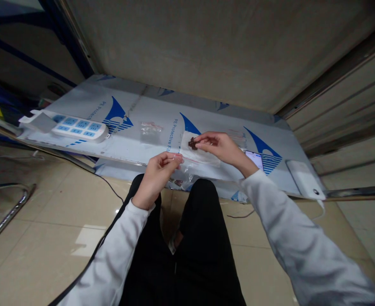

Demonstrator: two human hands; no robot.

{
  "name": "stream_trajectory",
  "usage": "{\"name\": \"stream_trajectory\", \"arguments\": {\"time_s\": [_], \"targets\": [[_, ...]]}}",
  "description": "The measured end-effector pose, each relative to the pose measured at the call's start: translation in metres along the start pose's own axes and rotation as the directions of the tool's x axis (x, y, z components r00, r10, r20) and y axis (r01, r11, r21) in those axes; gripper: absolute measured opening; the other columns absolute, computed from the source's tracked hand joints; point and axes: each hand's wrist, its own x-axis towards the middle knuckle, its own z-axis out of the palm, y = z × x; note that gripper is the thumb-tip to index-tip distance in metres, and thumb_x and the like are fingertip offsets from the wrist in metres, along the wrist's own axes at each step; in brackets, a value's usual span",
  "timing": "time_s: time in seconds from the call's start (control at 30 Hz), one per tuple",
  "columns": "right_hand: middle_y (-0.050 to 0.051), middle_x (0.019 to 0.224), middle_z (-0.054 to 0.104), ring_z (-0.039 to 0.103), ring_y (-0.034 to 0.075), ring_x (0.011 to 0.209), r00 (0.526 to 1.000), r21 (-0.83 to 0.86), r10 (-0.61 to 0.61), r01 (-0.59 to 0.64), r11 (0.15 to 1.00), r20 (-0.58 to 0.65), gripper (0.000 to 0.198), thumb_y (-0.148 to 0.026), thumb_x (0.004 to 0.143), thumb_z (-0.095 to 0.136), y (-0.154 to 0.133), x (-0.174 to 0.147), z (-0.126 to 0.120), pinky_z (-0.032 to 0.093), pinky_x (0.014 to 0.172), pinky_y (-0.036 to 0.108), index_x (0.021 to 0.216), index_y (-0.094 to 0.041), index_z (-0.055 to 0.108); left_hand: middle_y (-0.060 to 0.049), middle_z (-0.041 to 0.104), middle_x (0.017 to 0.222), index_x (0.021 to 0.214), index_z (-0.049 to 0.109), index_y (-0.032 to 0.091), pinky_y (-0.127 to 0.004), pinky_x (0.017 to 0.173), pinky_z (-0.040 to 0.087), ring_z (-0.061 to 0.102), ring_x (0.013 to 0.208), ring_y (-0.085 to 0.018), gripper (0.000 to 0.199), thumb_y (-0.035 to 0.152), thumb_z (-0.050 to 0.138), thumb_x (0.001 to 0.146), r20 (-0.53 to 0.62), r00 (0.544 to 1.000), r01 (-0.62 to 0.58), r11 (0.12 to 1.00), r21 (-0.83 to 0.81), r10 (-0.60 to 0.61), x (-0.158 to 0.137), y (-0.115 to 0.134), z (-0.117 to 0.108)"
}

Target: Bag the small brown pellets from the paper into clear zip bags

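My left hand (pixel 158 173) is closed in a pinch on the top edge of a clear plastic zip bag (pixel 187 170) with a red seal line. The bag hangs at the table's near edge, and its lower part is hard to make out. My right hand (pixel 221 146) pinches a small, dark brown, knobbly piece (pixel 193 143) between thumb and fingertips. Beneath that piece lies a white paper sheet (pixel 185 142), partly covered by my right hand and the bag. Whether the brown piece touches the paper, I cannot tell.
The low table (pixel 130 146) wears printed protective film. Another clear bag (pixel 152 128) lies left of the paper. A white power strip (pixel 80 128) sits at the left, a phone (pixel 255 160) by my right wrist, and a white cabled device (pixel 304 178) at the right end.
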Motion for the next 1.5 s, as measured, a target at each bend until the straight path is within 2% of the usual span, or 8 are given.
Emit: {"name": "stream_trajectory", "arguments": {"time_s": [0.17, 0.3, 0.47, 0.53, 0.63, 0.73, 1.0, 1.5], "targets": [[0.007, 0.082, 0.070, 0.063, 0.017, 0.075, 0.946, -0.365, 0.183, -0.275, 0.889, -0.268, 0.011, -0.019, 0.080, 0.064, 0.067, 0.008, 0.011, 0.048, 0.076, 0.030, 0.088, -0.014, 0.070, -0.006, 0.071, 0.080, 0.084, 0.070, 0.013, -0.023, 0.063, 0.045, 0.062, 0.068, -0.012, 0.030, 0.038, 0.075, 0.068, -0.065, 0.997, 0.042, 0.999, -0.034, -0.044, 0.002, -0.004, -0.005], [0.016, 0.101, 0.066, 0.061, 0.027, 0.095, 0.928, -0.472, 0.145, -0.304, 0.828, -0.343, 0.019, -0.023, 0.083, 0.061, 0.072, 0.000, 0.026, 0.045, 0.089, 0.040, 0.096, -0.012, 0.070, -0.007, 0.073, 0.084, 0.087, 0.071, 0.014, -0.024, 0.068, 0.048, 0.065, 0.071, -0.012, 0.030, 0.039, 0.074, 0.070, -0.047, 0.999, 0.023, 0.998, -0.056, -0.026, 0.002, -0.005, -0.006], [0.010, 0.098, 0.070, 0.064, 0.021, 0.090, 0.888, 0.066, 0.154, -0.139, 0.988, -0.434, 0.038, -0.044, 0.092, 0.044, 0.014, -0.038, 0.048, 0.049, 0.080, 0.034, 0.100, -0.017, 0.069, -0.006, 0.075, 0.086, 0.090, 0.072, 0.015, -0.027, 0.079, 0.051, 0.066, 0.076, -0.013, 0.029, 0.037, 0.073, 0.072, -0.032, 0.999, -0.015, 0.996, -0.086, 0.012, -0.001, -0.005, -0.006], [0.006, 0.092, 0.072, 0.065, 0.020, 0.086, 0.918, 0.316, 0.235, -0.131, 0.939, -0.318, 0.032, -0.046, 0.084, 0.059, -0.010, -0.053, 0.058, 0.050, 0.075, 0.032, 0.096, -0.020, 0.071, -0.006, 0.075, 0.087, 0.091, 0.072, 0.015, -0.028, 0.081, 0.051, 0.067, 0.077, -0.014, 0.029, 0.037, 0.073, 0.072, -0.035, 0.999, -0.033, 0.997, -0.075, 0.030, -0.004, -0.005, -0.004], [0.003, 0.082, 0.073, 0.066, 0.018, 0.078, 0.867, 0.516, 0.334, -0.107, 0.850, -0.369, 0.020, -0.039, 0.072, 0.073, -0.030, -0.066, 0.068, 0.051, 0.072, 0.031, 0.080, -0.020, 0.071, -0.006, 0.075, 0.085, 0.095, 0.070, 0.016, -0.029, 0.081, 0.052, 0.068, 0.080, -0.015, 0.029, 0.036, 0.072, 0.074, -0.009, 0.999, -0.046, 0.998, -0.054, 0.046, -0.010, -0.003, -0.001], [0.002, 0.079, 0.072, 0.066, 0.017, 0.075, 0.805, 0.545, 0.370, -0.071, 0.836, -0.463, 0.016, -0.035, 0.071, 0.073, -0.033, -0.069, 0.070, 0.051, 0.072, 0.031, 0.077, -0.021, 0.070, -0.005, 0.074, 0.080, 0.090, 0.068, 0.015, -0.029, 0.081, 0.052, 0.069, 0.079, -0.016, 0.024, 0.035, 0.071, 0.075, 0.022, 0.996, -0.086, 0.996, -0.036, 0.087, -0.014, -0.001, 0.001], [0.002, 0.080, 0.072, 0.065, 0.016, 0.077, 0.831, 0.635, 0.396, -0.068, 0.769, -0.391, 0.016, -0.035, 0.072, 0.073, -0.035, -0.079, 0.073, 0.052, 0.073, 0.030, 0.079, -0.021, 0.071, -0.002, 0.067, 0.078, 0.084, 0.065, 0.016, -0.025, 0.071, 0.051, 0.064, 0.072, -0.013, 0.017, 0.032, 0.068, 0.077, 0.016, 0.966, -0.258, 0.964, 0.067, 0.258, -0.018, -0.002, 0.010], [0.001, 0.075, 0.070, 0.066, 0.018, 0.075, 0.838, 0.617, 0.375, -0.059, 0.785, -0.397, 0.018, -0.038, 0.073, 0.072, -0.034, -0.085, 0.073, 0.054, 0.073, 0.032, 0.079, -0.022, 0.068, -0.002, 0.067, 0.075, 0.081, 0.066, 0.016, -0.025, 0.069, 0.048, 0.061, 0.069, -0.012, 0.018, 0.034, 0.067, 0.078, 0.087, 0.973, -0.220, 0.970, 0.106, 0.212, -0.019, -0.008, 0.014]]}}
